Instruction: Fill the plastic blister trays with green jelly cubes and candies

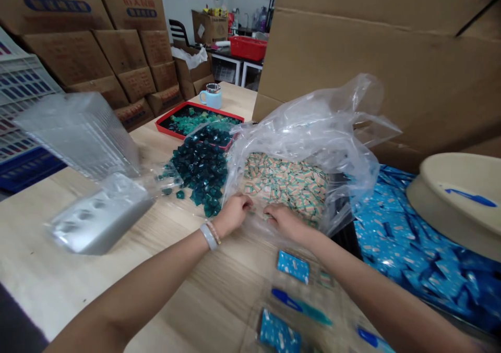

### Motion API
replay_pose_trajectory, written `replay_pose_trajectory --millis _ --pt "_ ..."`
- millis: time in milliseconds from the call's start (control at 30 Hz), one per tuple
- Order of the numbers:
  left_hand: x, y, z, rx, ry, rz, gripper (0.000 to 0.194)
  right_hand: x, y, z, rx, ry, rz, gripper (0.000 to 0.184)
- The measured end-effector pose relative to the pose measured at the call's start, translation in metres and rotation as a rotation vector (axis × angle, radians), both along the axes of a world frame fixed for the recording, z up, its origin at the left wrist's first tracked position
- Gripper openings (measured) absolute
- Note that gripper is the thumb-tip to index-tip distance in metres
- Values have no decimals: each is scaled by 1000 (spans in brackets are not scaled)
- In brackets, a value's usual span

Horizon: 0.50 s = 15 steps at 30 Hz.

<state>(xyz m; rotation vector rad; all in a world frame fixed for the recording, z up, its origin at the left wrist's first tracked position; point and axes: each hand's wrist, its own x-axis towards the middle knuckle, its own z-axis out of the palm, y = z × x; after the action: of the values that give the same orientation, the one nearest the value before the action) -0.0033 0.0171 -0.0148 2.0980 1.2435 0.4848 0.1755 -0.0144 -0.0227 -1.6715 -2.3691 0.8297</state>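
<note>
Both my hands reach into the mouth of a big clear plastic bag (313, 129) full of small orange-and-green wrapped sweets (289, 183). My left hand (234, 212), with a bracelet and a band at the wrist, is closed at the bag's near edge. My right hand (284, 220) lies just beside it, fingers curled into the sweets. What either hand pinches is hidden. A heap of dark teal wrapped sweets (201, 168) lies on the wooden table (58, 275) just left of the bag.
A red tray (166, 126) with green sweets and a light blue mug (212, 97) stand behind. Clear plastic trays (94, 186) lie at left, blue packets (403, 238) and a cream bowl (457, 196) at right. Clear blister packs (293, 295) lie near me. Cardboard boxes (371, 66) surround the table.
</note>
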Motion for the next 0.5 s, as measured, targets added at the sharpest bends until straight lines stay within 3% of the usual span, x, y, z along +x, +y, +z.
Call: replay_pose_trajectory --millis 100,333,500 --pt "4 1 -1 -53 40 47 19 4 -8 -2 56 33 -11 35" --pt "19 10 2 -44 367 -130 20 24 -10 3 88 132 -42 19" --pt "22 12 11 -11 396 -183 20 21 13 4 29 121 116 29"
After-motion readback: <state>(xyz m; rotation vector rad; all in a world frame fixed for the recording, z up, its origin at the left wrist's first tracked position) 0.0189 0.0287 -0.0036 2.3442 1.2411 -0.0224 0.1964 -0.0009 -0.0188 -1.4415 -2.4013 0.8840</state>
